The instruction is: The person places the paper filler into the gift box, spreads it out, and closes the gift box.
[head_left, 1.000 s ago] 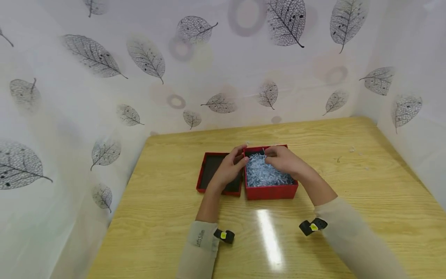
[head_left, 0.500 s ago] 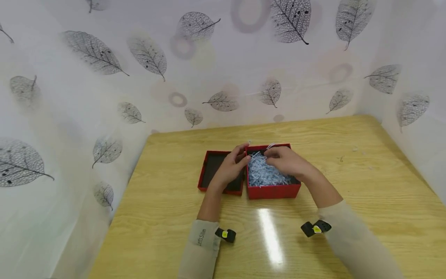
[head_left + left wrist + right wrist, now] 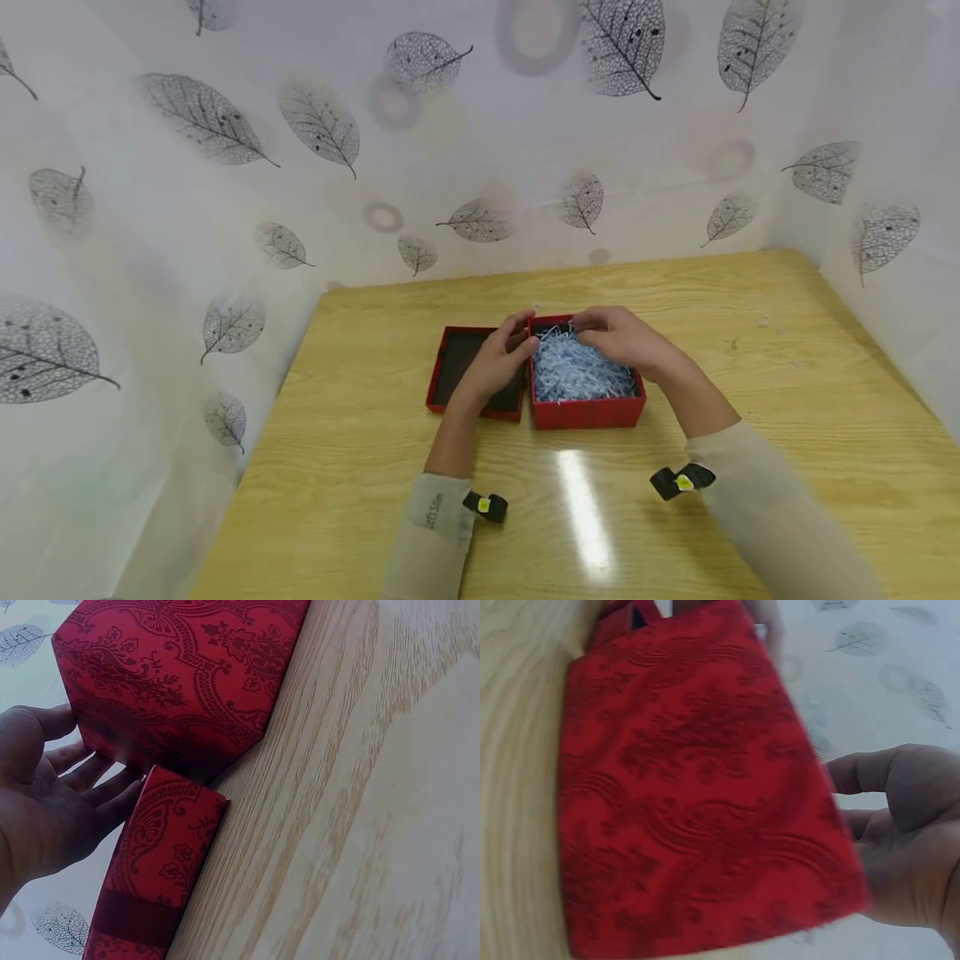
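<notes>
A red box (image 3: 588, 413) with dark inside walls stands on the table, holding pale blue shredded paper (image 3: 577, 371). My left hand (image 3: 492, 360) is at the box's left wall, thumb over the rim and fingers against the outside. In the left wrist view, the fingertips pass behind the edge of the patterned box (image 3: 180, 675). My right hand (image 3: 626, 340) reaches over the back right of the box, a gap between thumb and forefinger, nothing visible between them. In the right wrist view, the right hand's (image 3: 907, 825) fingertips are hidden behind the box wall.
A shallow red lid (image 3: 435, 383), dark inside, lies face up left of the box, partly under my left forearm. Tiny scraps (image 3: 763, 321) dot the wooden table (image 3: 337, 467) at the right. A leaf-print sheet (image 3: 480, 125) rises behind and beside it.
Pale strands that showed behind my right fingers half a second ago are out of sight. My right hand has risen slightly, and the paper spreads further right. My left hand stays put.
</notes>
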A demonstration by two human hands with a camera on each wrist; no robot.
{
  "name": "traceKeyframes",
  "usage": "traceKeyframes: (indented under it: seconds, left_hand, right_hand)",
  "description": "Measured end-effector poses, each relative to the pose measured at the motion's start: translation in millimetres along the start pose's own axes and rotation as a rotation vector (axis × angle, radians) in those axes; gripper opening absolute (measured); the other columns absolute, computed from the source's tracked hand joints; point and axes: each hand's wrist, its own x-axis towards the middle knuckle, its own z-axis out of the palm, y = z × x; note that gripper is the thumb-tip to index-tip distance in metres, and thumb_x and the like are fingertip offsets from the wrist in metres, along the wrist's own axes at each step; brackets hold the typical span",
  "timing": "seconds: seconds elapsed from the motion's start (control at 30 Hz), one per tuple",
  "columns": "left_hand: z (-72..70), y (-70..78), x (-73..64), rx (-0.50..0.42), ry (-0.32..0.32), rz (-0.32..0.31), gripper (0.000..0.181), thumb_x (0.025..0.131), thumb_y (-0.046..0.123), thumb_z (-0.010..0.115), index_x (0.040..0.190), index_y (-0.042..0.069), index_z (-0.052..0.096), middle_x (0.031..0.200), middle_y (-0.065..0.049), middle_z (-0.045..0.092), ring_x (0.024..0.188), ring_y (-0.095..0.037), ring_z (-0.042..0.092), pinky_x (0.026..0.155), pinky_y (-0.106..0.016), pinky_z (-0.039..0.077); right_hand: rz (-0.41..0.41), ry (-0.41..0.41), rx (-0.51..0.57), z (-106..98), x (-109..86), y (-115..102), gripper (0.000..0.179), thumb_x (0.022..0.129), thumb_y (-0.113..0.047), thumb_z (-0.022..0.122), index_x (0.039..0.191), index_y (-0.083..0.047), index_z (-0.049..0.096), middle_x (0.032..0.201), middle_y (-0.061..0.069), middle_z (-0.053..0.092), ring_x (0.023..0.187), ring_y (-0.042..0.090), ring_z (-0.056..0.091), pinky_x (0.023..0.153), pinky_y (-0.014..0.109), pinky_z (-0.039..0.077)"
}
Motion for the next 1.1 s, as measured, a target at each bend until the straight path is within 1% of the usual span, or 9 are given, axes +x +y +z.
traceKeyframes:
  seconds: [0.1,0.23,0.37,0.47,0.6,0.77,0.87,1.03,1.1]
  left_hand:
    - [-0.1,-0.3,1.2,0.002,-0.002,0.012,0.059,0.11,0.035,0.059,0.164,0.022,0.039,0.167,-0.002,0.04,0.154,-0.03,0.037,0.12,-0.053,0.039]
    - [-0.3,-2.1,1.9,0.005,-0.006,0.028,0.058,0.11,0.036,0.058,0.164,0.023,0.04,0.167,-0.003,0.04,0.154,-0.031,0.037,0.12,-0.053,0.04]
    - [-0.6,-1.4,2.1,0.006,-0.006,0.032,0.056,0.111,0.033,0.058,0.163,0.026,0.041,0.167,-0.004,0.039,0.154,-0.031,0.038,0.12,-0.052,0.04]
    - [-1.1,-1.5,1.7,0.004,-0.002,0.031,0.055,0.11,0.032,0.059,0.163,0.026,0.041,0.167,-0.004,0.039,0.154,-0.031,0.038,0.12,-0.052,0.04]
    - [-1.7,-2.2,1.1,-0.003,-0.005,0.03,0.055,0.11,0.033,0.059,0.162,0.027,0.042,0.167,-0.003,0.04,0.154,-0.03,0.038,0.12,-0.051,0.04]
    - [-1.3,-2.7,1.9,0.004,0.008,0.021,0.055,0.109,0.032,0.06,0.161,0.027,0.044,0.166,-0.003,0.042,0.153,-0.029,0.039,0.12,-0.051,0.041]
    - [-1.1,-3.0,2.1,0.012,0.007,0.023,0.056,0.11,0.031,0.06,0.162,0.024,0.042,0.166,-0.003,0.042,0.153,-0.029,0.039,0.12,-0.051,0.041]
    - [-1.0,-3.0,1.9,0.006,-0.003,0.022,0.056,0.11,0.032,0.059,0.163,0.024,0.041,0.166,-0.001,0.041,0.154,-0.029,0.038,0.12,-0.052,0.04]
    - [-1.0,-2.6,1.9,0.005,-0.003,0.024,0.056,0.11,0.033,0.059,0.163,0.025,0.041,0.166,-0.001,0.041,0.154,-0.028,0.038,0.12,-0.052,0.04]
  right_hand:
    - [0.004,-0.027,-0.014,12,10.9,7,0.049,0.108,-0.013,0.054,0.151,0.01,0.048,0.153,0.03,0.05,0.143,0.046,0.047,0.117,0.061,0.04]
    - [0.044,-0.066,-0.042,26,22.0,17,0.053,0.107,-0.017,0.056,0.152,0.009,0.049,0.157,0.03,0.047,0.145,0.047,0.044,0.118,0.062,0.039]
    - [0.058,-0.078,-0.033,27,22.4,16,0.052,0.107,-0.018,0.056,0.151,0.009,0.05,0.156,0.03,0.047,0.144,0.046,0.045,0.116,0.062,0.04]
    - [0.029,-0.074,-0.015,19,17.0,11,0.05,0.107,-0.016,0.057,0.151,0.008,0.051,0.155,0.03,0.049,0.144,0.046,0.046,0.117,0.062,0.04]
    - [-0.055,-0.069,0.021,4,8.0,6,0.05,0.106,-0.01,0.061,0.151,0.008,0.05,0.153,0.029,0.052,0.143,0.045,0.048,0.116,0.06,0.042]
    - [-0.129,-0.07,0.09,-20,-5.6,-6,0.049,0.104,-0.003,0.064,0.15,0.007,0.051,0.15,0.027,0.055,0.14,0.045,0.053,0.109,0.046,0.052]
    - [-0.128,-0.079,0.05,-31,-15.3,-13,0.044,0.104,-0.003,0.066,0.145,0.006,0.056,0.144,0.026,0.06,0.133,0.042,0.059,0.103,0.039,0.057]
    - [-0.132,-0.138,-0.094,-41,-27.7,-18,0.037,0.103,-0.01,0.068,0.137,0.004,0.065,0.136,0.022,0.067,0.122,0.033,0.067,0.1,0.044,0.058]
    - [-0.138,-0.133,-0.104,-42,-28.5,-17,0.035,0.103,-0.01,0.069,0.135,0.004,0.065,0.134,0.022,0.068,0.12,0.031,0.067,0.098,0.042,0.058]
